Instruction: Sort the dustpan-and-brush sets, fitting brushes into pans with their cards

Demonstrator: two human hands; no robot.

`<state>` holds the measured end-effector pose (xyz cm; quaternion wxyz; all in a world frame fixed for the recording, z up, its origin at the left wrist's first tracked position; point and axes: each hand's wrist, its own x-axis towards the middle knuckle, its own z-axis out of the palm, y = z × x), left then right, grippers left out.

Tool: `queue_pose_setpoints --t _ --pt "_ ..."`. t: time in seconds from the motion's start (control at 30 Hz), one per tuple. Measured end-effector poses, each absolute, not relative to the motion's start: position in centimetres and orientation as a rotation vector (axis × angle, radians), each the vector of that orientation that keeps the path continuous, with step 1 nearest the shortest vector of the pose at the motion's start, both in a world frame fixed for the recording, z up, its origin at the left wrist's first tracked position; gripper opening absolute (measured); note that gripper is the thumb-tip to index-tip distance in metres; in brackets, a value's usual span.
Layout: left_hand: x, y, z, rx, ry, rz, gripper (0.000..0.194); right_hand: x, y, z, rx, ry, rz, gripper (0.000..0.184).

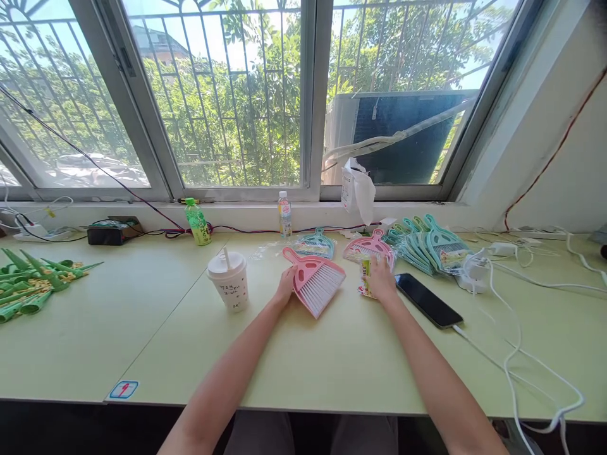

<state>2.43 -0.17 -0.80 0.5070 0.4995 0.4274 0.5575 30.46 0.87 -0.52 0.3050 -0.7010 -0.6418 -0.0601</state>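
On the tabletop (327, 373), the phone (429, 301) is lying with a white cable (488, 357) attached. The left hand (286, 286) is grasping the pink dustpan (318, 278), its fingers clasping the left side near the handle; the dustpan is occupying the space between the cup (230, 284) and the right hand (382, 281). The right hand is touching the packet (365, 280); its fingers' grip cannot be told. Green dustpans (424, 243) are lying beyond.

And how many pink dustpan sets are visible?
2: one pink dustpan set in the left hand, a second set just beyond the right hand. Others may be hidden.
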Motion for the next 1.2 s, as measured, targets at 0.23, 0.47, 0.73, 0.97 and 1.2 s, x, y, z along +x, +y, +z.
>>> queue_pose_setpoints --t 0.23,0.47,0.73,0.97,1.2 --pt "4.3 -1.3 -1.5 1.383 0.902 1.247 0.044 23.6 -2.4 1.5 -1.488 -2.127 -0.458 0.027" --pt "5.2 -1.8 -1.9 1.449 0.898 1.265 0.043 19.2 -4.7 1.5 -1.484 -2.184 -0.354 0.030" --pt "4.9 -1.5 -0.7 1.424 0.830 1.080 0.042 20.3 -3.3 0.4 -1.590 -1.789 0.094 0.037" --pt "5.2 -1.6 0.2 1.470 0.835 1.046 0.038 20.8 -2.5 0.2 -1.532 -1.649 0.272 0.039" --pt "4.5 -1.6 -0.8 1.605 1.086 1.083 0.038 19.5 -4.3 1.3 -1.603 -1.907 -0.058 0.038"
